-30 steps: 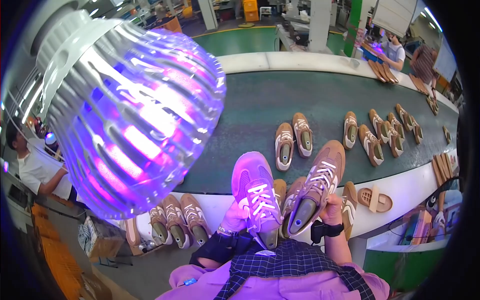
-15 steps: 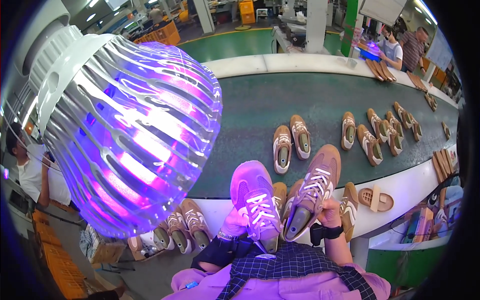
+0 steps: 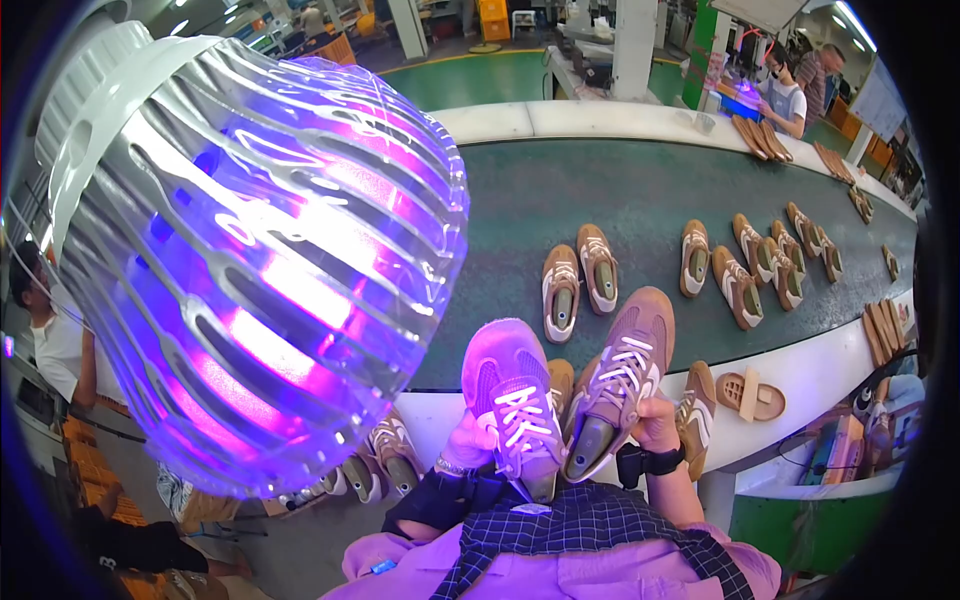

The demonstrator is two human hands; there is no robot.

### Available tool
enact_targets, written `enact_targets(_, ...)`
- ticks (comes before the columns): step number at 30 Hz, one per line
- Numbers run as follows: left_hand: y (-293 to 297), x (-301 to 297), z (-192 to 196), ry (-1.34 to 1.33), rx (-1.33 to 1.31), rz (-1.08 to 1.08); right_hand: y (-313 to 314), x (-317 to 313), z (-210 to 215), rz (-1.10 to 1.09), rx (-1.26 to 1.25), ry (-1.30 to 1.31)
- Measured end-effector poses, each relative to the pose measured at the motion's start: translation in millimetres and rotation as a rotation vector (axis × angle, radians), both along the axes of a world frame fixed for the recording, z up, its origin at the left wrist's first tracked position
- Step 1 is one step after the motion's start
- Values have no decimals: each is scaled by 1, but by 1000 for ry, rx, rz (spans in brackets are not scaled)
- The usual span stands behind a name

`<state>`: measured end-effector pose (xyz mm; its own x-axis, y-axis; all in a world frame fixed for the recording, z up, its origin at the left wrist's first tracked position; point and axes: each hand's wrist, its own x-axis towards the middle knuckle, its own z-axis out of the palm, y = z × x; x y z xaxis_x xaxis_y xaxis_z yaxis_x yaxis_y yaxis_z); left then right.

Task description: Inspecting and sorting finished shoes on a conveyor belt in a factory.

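My left hand (image 3: 468, 442) is closed round the heel part of a brown sneaker (image 3: 508, 365) with white laces, toe pointing away from me. Purple light tints that shoe. A second, similar sneaker (image 3: 640, 338) is gripped at its side by my right hand (image 3: 656, 425), close beside the first, toe away and tilted. Both shoes have olive-green inserts in their openings. Partly hidden behind them, another brown shoe (image 3: 561, 380) shows between the two. To the right of my right hand, a brown sneaker (image 3: 697, 415) rests on the white ledge (image 3: 800, 395).
A large glowing purple lamp (image 3: 270, 270) fills the left. Several sneakers (image 3: 562, 290) stand on the green belt (image 3: 620, 185). Brown soles (image 3: 750, 395) lie on the near ledge. More shoes (image 3: 395, 445) sit below the lamp. Co-workers (image 3: 783, 100) are at the far right and left.
The lamp appears larger and further right and lower, covering more of the shoes below it. A dark-clothed person shows at the lower left. My hands keep hold of both sneakers, almost unmoved.
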<state>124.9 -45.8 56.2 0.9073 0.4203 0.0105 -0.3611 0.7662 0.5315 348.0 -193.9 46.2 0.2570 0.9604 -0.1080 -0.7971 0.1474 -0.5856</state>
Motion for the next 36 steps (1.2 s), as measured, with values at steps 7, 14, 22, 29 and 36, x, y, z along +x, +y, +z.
enact_targets(7,-6,-15,-3,22,-13,23,4,-5,4,-11,-20,-16)
enact_targets(14,-14,-15,9,47,-18,98,2,-1,-3,8,-48,-39)
enact_targets(22,-17,-12,13,166,96,201,2,0,-2,19,-68,-47)
enact_targets(29,-14,-18,-1,214,151,236,2,-2,-4,4,-69,-97)
enact_targets(36,-16,-22,-17,-20,-306,221,-3,2,-19,-53,-44,28)
